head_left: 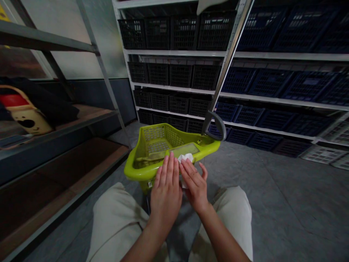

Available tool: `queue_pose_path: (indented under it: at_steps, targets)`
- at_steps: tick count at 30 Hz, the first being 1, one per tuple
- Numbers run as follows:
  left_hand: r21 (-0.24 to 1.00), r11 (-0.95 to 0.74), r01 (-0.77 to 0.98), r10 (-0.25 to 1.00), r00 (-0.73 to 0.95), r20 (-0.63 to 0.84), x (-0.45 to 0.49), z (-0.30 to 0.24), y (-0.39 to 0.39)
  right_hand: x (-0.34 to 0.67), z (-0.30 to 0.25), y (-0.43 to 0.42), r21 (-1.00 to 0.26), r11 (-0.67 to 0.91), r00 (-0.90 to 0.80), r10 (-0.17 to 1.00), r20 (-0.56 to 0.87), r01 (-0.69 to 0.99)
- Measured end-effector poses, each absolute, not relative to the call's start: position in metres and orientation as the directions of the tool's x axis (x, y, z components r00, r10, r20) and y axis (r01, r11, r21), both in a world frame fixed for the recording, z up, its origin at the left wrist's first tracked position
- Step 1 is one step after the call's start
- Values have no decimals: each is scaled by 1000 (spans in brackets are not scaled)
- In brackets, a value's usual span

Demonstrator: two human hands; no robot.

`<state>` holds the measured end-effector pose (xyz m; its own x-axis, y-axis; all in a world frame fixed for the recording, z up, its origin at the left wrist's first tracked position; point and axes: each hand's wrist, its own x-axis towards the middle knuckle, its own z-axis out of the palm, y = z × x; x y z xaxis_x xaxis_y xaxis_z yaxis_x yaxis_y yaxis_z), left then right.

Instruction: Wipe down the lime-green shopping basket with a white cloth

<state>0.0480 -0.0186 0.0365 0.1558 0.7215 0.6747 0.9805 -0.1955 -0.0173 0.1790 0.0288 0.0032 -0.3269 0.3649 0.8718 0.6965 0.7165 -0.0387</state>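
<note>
My left hand (166, 185) and my right hand (195, 185) press together, palm toward palm, with a crumpled white tissue (185, 158) between them. The tissue shows above the fingers and again lower down, near the right palm. Just beyond my hands stands a lime-green plastic basket (131, 171) with mesh walls, and my fingertips are in front of its near rim. A flat pale-green insert (185, 150) lies inside it. A metal pole (227, 62) with a curved grey handle (218, 125) rises from the basket's far right corner.
White shelves hold several black crates (180, 74) and dark blue crates (272, 85). Grey metal shelving with wooden boards (54, 185) runs along the left, bearing a red-and-cream object (27, 116). My beige-trousered legs (117, 222) lie below my hands, above a grey floor (286, 203).
</note>
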Motion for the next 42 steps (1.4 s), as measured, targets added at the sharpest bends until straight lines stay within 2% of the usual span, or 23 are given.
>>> queue_pose_path:
  at_steps: [2,5,7,8,11,13,15,18,19,20,23,25,27,30,32,34,37,39,40,42]
  targets:
    - [-11,-189,982,726,147,671,48,37,-19,186,0,40,-88,661,-226,374,899,745]
    - [-2,-189,982,736,143,662,48,39,-18,191,-2,53,-312,541,79,410,909,781]
    - [1,-199,980,730,147,667,48,38,-17,185,-1,51,-384,523,151,434,888,761]
    - [2,-207,978,725,152,672,48,38,-17,180,0,46,-358,553,97,444,891,752]
    - [4,-227,974,713,163,682,48,35,-17,170,3,32,-152,709,-216,400,891,688]
    - [5,-223,975,717,160,679,48,35,-17,174,4,31,-78,742,-308,368,877,666]
    - [1,-209,978,724,154,673,48,35,-17,183,4,39,-116,684,-216,380,899,720]
    - [-7,-201,980,731,155,664,49,36,-17,192,3,51,-271,547,37,399,916,792]
    - [-7,-201,980,733,155,663,49,36,-17,192,3,51,-296,530,71,403,912,795]
    - [-5,-201,980,733,154,663,49,36,-17,189,3,49,-286,541,47,413,910,791]
    - [0,-215,977,726,160,669,49,35,-16,179,4,36,-123,682,-215,389,896,721]
    - [5,-223,975,721,161,674,49,35,-16,178,3,32,-46,731,-322,355,878,681]
    - [8,-214,977,724,153,672,49,35,-16,186,1,39,-72,691,-258,361,896,719]
    - [0,-197,980,739,149,657,49,36,-16,199,-2,55,-254,551,16,399,917,795]
    - [-2,-194,981,746,149,649,49,36,-16,200,-3,59,-340,498,129,409,903,798]
    - [-3,-193,981,741,147,655,50,35,-15,193,-2,53,-309,534,71,419,905,787]
    - [-15,-202,979,723,159,673,50,33,-14,179,1,35,-120,686,-212,379,901,718]
    - [-21,-208,978,714,166,680,49,32,-14,177,2,31,-44,739,-325,348,880,673]
    - [-17,-207,978,713,163,681,49,33,-15,180,2,33,-45,734,-318,348,882,678]
    - [-8,-203,979,718,155,679,49,34,-15,188,1,44,-134,663,-175,378,909,736]
